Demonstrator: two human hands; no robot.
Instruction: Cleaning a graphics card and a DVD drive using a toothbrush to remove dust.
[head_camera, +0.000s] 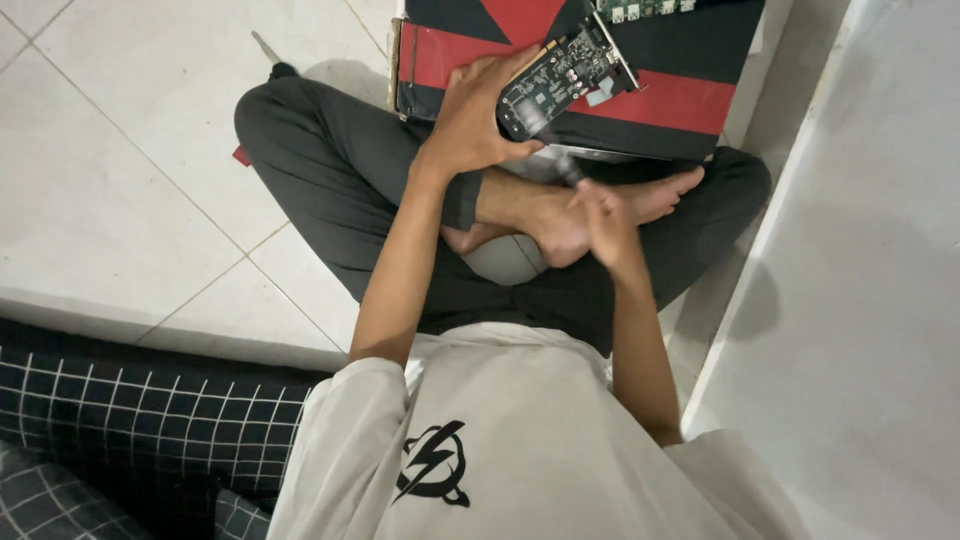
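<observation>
I sit cross-legged on a tiled floor. My left hand (475, 115) grips a black circuit board (560, 75) with small components and a metal bracket, tilted over a red and black box (660, 100) in front of my legs. My right hand (600, 215) holds a dark-handled tool (567, 168), likely a screwdriver, whose tip points up at the board's lower edge. The right hand is blurred. My bare feet (560, 215) lie crossed just beneath both hands.
A second green circuit board (645, 10) lies at the box's far edge. A white wall or panel (860, 280) stands close on the right. A black grid-patterned mattress (130, 430) lies at the lower left. Pale floor tiles (120, 150) spread to the left.
</observation>
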